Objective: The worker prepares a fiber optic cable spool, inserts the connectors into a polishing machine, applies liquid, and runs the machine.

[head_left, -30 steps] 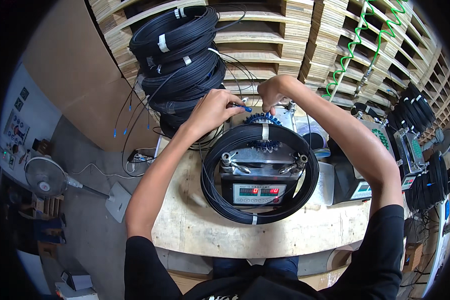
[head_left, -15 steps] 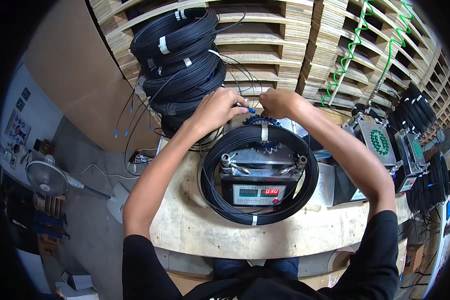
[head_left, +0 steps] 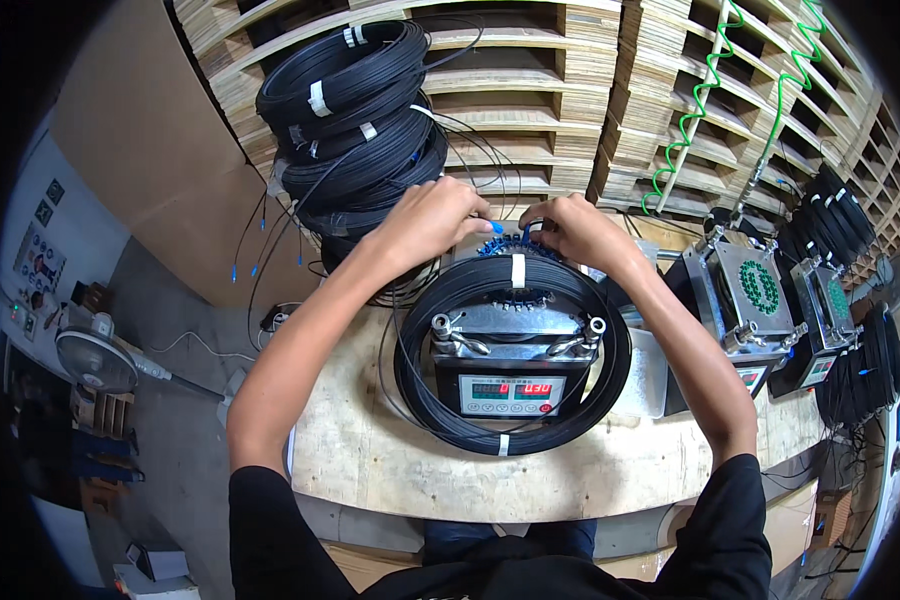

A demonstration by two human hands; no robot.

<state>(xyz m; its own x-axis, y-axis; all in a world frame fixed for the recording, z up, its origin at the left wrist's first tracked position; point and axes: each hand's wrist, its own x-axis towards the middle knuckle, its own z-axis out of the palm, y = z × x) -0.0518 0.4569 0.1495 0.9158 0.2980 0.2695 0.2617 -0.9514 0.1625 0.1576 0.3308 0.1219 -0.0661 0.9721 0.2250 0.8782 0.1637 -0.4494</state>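
Over the last second the right hand (head_left: 575, 228) has drawn in beside the left hand (head_left: 432, 222), both now pinching blue plugs (head_left: 500, 245) at the machine (head_left: 515, 355) ringed by the cable coil (head_left: 510, 365). That suggests the plugging goes on

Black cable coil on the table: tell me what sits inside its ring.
Inside the black cable coil sits a grey metal machine with a digital display. Both hands cover its far end; blue connectors peek out.
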